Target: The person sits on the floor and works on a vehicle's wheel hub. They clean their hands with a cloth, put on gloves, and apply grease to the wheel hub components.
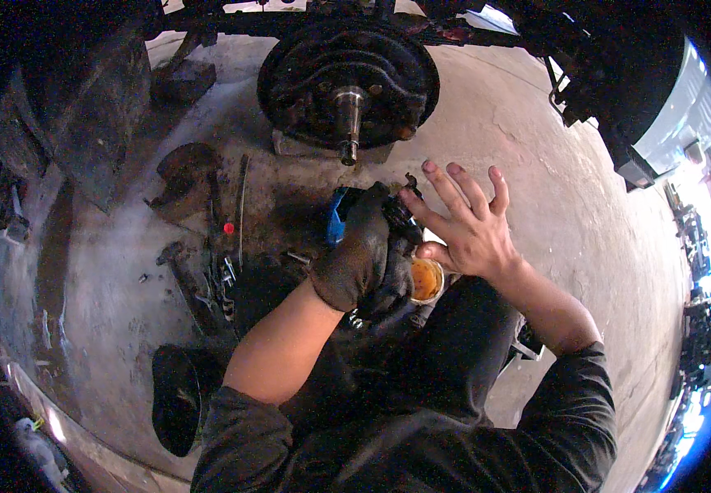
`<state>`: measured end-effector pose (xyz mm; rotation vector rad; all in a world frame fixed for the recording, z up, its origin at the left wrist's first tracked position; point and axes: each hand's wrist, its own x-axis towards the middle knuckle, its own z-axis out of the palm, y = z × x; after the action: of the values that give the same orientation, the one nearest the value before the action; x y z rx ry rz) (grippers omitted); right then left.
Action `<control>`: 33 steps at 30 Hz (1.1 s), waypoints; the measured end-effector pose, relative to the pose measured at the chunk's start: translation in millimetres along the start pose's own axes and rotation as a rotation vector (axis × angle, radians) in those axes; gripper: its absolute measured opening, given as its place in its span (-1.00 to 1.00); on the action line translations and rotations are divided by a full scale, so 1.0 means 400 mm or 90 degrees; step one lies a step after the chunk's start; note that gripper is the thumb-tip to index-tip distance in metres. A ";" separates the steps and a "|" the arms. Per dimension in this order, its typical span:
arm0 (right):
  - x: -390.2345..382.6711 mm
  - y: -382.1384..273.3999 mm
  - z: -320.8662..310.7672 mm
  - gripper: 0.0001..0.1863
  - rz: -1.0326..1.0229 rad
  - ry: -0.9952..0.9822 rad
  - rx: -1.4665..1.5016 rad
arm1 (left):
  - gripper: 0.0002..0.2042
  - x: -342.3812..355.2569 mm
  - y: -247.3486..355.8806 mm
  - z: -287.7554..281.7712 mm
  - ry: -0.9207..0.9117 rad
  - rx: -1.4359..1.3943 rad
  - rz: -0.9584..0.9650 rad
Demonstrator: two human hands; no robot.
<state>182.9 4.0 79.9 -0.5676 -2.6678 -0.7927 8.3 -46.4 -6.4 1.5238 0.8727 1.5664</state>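
My left hand [355, 255] wears a black glove and is closed at the middle, in front of my lap. A crumpled black thing [402, 218], which looks like a second glove, bunches at its fingers; its outline merges with the dark glove. Bare, with smudged fingertips, my right hand [474, 234] is spread open just right of the bundle. Under the hands, between my legs, stands a round tub of orange grease [427, 279], partly covered. Beyond them a metal spindle [349, 123] juts toward me from a dark round backing plate [289, 78].
A blue box [337, 215] sits behind my left hand. On the concrete floor [117, 271] to the left lie a hammer [179, 263], a curved rusty metal piece [187, 177], a thin strip [243, 205] and a small red disc [229, 228]. Dark vehicle parts [610, 74] overhang the far right.
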 end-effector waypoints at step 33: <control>0.028 -0.013 -0.038 -0.24 -0.033 0.028 0.010 | -0.38 -0.001 -0.025 -0.001 -0.020 0.321 0.092</control>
<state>173.5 -5.4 94.2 -0.4734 -2.6561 -0.7886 8.6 -41.9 -15.2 1.9944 1.2268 1.4847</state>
